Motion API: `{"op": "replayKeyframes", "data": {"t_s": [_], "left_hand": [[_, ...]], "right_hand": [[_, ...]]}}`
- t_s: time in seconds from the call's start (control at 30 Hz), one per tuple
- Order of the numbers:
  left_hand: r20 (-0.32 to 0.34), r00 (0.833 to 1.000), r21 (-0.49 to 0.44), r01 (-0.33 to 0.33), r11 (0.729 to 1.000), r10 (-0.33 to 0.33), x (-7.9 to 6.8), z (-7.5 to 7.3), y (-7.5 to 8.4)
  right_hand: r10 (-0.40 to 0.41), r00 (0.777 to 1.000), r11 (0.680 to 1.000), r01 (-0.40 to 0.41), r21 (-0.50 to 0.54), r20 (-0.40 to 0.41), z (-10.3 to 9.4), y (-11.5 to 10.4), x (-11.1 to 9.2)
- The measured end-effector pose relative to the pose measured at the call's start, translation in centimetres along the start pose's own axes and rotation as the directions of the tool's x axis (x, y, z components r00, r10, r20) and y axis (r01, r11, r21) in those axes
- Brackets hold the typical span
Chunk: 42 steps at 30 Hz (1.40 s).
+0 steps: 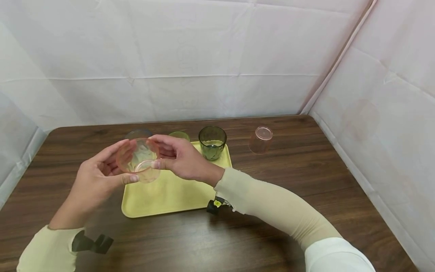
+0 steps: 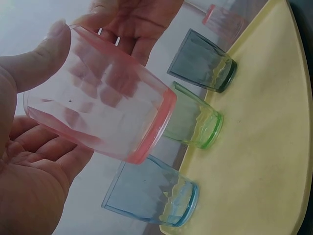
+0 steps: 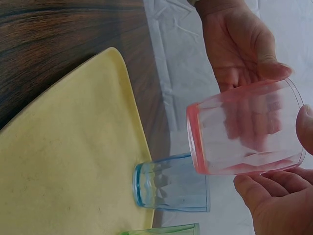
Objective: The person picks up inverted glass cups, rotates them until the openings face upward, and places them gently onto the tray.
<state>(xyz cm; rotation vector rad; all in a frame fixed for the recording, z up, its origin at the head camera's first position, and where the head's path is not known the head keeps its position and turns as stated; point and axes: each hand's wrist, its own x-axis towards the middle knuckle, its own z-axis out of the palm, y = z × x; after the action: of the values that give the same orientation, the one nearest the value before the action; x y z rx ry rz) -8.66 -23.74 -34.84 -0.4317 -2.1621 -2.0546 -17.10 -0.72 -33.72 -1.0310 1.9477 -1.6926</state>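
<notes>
Above the tray's left part, a clear pink plastic cup (image 1: 148,176) is held tilted between both hands, its mouth facing the head camera. My left hand (image 1: 96,179) grips it from the left, thumb at the rim and fingers along the far side. From the right, my right hand (image 1: 185,156) pinches the rim between thumb and fingers. Three cups stand upright in a row along the yellow tray's (image 1: 170,198) back edge: a blue cup (image 2: 151,193), a light green cup (image 2: 198,117) and a dark green cup (image 1: 212,143). In the head view, the hands partly hide the first two.
Right of the tray, a second pink cup (image 1: 261,142) stands upside down on the dark wooden table (image 1: 306,170). White sheeting (image 1: 204,56) hangs behind the table and along its sides. A small black device (image 1: 213,206) is strapped at the right wrist.
</notes>
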Motion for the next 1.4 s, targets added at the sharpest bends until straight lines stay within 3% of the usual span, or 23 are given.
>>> {"op": "replayKeyframes", "data": {"t_s": [0.37, 0.83, 1.4], "left_hand": [[0.003, 1.0, 0.033, -0.007, 0.999, 0.007, 0.0, 0.0, -0.4], [-0.004, 1.0, -0.014, 0.009, 1.0, -0.009, -0.4, 0.0, -0.9], [-0.025, 0.997, 0.113, 0.071, 0.991, -0.069, -0.7, -0.1, -1.6]], "right_hand": [[0.002, 1.0, 1.0, -0.002, 0.003, 0.011, 0.0, 0.5, 0.4], [0.007, 0.999, 1.0, -0.007, -0.005, 0.035, 0.3, 1.0, 0.5], [0.046, 0.997, 0.999, -0.046, 0.001, 0.055, 0.4, 1.2, 0.5]]}}
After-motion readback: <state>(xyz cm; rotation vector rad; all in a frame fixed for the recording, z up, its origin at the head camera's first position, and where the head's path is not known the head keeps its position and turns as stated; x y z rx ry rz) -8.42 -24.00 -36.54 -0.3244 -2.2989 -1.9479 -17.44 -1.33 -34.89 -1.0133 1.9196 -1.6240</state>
